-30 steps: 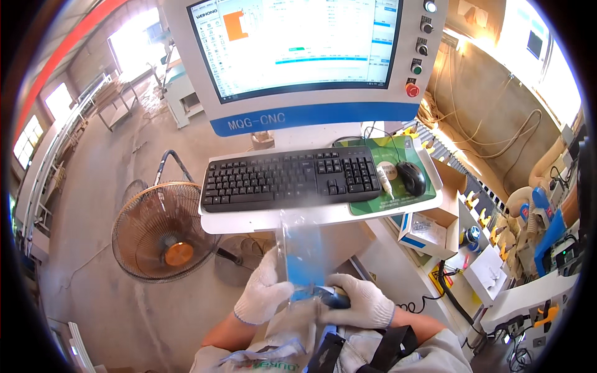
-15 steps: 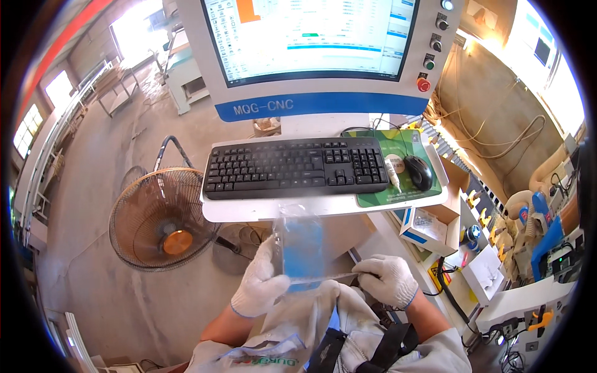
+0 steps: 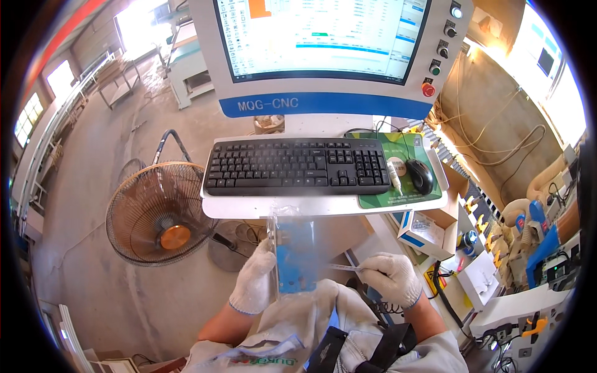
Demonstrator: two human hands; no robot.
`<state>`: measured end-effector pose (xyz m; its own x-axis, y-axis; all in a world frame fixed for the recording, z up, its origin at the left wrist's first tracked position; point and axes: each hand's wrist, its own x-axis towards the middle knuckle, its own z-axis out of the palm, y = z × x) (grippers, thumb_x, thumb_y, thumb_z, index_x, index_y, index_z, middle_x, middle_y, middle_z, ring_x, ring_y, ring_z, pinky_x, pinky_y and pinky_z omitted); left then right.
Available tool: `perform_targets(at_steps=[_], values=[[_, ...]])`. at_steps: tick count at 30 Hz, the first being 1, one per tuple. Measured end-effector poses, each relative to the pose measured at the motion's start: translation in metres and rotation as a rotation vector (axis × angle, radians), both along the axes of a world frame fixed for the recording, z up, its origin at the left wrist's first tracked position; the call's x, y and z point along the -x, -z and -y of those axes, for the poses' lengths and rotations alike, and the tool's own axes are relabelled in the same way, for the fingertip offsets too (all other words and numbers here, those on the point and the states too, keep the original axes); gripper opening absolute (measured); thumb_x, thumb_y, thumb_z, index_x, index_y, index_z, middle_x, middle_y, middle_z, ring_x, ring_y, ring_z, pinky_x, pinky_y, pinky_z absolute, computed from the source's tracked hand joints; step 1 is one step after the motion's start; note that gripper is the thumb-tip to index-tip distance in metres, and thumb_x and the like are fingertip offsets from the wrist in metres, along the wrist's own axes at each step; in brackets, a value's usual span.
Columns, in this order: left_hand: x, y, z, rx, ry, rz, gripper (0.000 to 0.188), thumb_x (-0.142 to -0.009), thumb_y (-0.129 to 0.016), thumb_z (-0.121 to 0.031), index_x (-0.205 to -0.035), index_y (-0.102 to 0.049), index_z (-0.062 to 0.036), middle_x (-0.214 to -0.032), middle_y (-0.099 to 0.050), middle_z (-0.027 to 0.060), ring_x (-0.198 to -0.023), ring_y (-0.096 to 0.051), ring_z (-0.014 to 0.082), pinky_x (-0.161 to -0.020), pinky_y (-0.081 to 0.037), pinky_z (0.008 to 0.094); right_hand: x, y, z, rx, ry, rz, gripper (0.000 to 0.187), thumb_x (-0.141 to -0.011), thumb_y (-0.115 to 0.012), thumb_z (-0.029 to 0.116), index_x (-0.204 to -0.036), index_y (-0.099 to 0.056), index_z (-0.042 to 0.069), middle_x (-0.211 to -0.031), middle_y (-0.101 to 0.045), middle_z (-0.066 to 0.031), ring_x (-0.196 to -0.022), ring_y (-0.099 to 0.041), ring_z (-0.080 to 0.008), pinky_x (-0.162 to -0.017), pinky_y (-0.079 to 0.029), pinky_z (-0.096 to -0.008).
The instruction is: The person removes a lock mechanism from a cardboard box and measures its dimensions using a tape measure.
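My left hand [image 3: 252, 283], in a white knit glove, grips the left edge of a clear plastic pouch [image 3: 295, 270] with a blue lower part, held upright in front of my lap. My right hand [image 3: 395, 278], also gloved, is closed around an air blow gun; its thin pale nozzle [image 3: 343, 267] points left at the pouch. Part of a blue handle [image 3: 374, 294] shows under the right fingers, with a coiled black hose [image 3: 390, 308] below. A hazy blur lies over the pouch's right side.
Ahead, a white shelf carries a black keyboard [image 3: 297, 166] and a mouse [image 3: 419, 176] on a green mat, under a machine's monitor [image 3: 323, 40]. A wire-caged fan [image 3: 158, 214] stands at left. On the right bench are an open cardboard box [image 3: 429, 233] and several small tools.
The pouch has swung more upright and shifted slightly left with my left hand. My right hand has drawn back a little to the right, and the nozzle sits slightly higher.
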<state>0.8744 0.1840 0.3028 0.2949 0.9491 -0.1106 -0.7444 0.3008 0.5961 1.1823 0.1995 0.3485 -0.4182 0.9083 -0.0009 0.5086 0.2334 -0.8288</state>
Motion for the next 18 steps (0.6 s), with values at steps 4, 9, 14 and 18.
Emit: perform_targets(at_steps=[4, 9, 14, 18], values=[[-0.003, -0.006, 0.003, -0.011, -0.065, -0.146, 0.065, -0.097, -0.069, -0.019, -0.153, -0.042, 0.0001, -0.134, -0.062, 0.0162, -0.114, -0.069, 0.0263, -0.093, -0.062, 0.0439, -0.001, 0.003, 0.002, -0.008, 0.058, -0.005, 0.016, -0.091, -0.070, 0.011, -0.100, -0.077, 0.000, -0.092, -0.074, -0.0181, -0.082, -0.074, -0.0345, -0.076, -0.059, -0.0384], [-0.005, -0.020, 0.003, 0.003, -0.052, -0.195, 0.060, -0.094, -0.057, -0.003, -0.151, -0.042, 0.0017, -0.131, -0.062, 0.0157, -0.111, -0.069, 0.0249, -0.091, -0.062, 0.0430, 0.001, 0.004, 0.003, -0.016, 0.145, -0.073, 0.017, -0.092, -0.068, 0.010, -0.100, -0.076, -0.002, -0.090, -0.073, -0.0186, -0.082, -0.074, -0.0338, -0.076, -0.058, -0.0381], [-0.004, -0.017, 0.002, -0.045, -0.045, -0.203, 0.059, -0.093, -0.054, -0.001, -0.151, -0.041, 0.0024, -0.131, -0.061, 0.0163, -0.108, -0.069, 0.0252, -0.090, -0.062, 0.0437, 0.002, 0.002, 0.004, -0.005, 0.151, -0.052, 0.017, -0.092, -0.068, 0.010, -0.100, -0.076, -0.003, -0.089, -0.072, -0.0188, -0.082, -0.074, -0.0341, -0.076, -0.058, -0.0384], [-0.004, -0.015, -0.001, -0.034, -0.061, -0.282, 0.059, -0.093, -0.055, -0.001, -0.151, -0.041, 0.0023, -0.133, -0.060, 0.0176, -0.106, -0.070, 0.0266, -0.089, -0.064, 0.0448, -0.003, 0.008, 0.001, -0.054, 0.118, -0.039, 0.018, -0.092, -0.068, 0.013, -0.100, -0.076, -0.002, -0.088, -0.071, -0.0187, -0.080, -0.073, -0.0348, -0.075, -0.058, -0.0392]])
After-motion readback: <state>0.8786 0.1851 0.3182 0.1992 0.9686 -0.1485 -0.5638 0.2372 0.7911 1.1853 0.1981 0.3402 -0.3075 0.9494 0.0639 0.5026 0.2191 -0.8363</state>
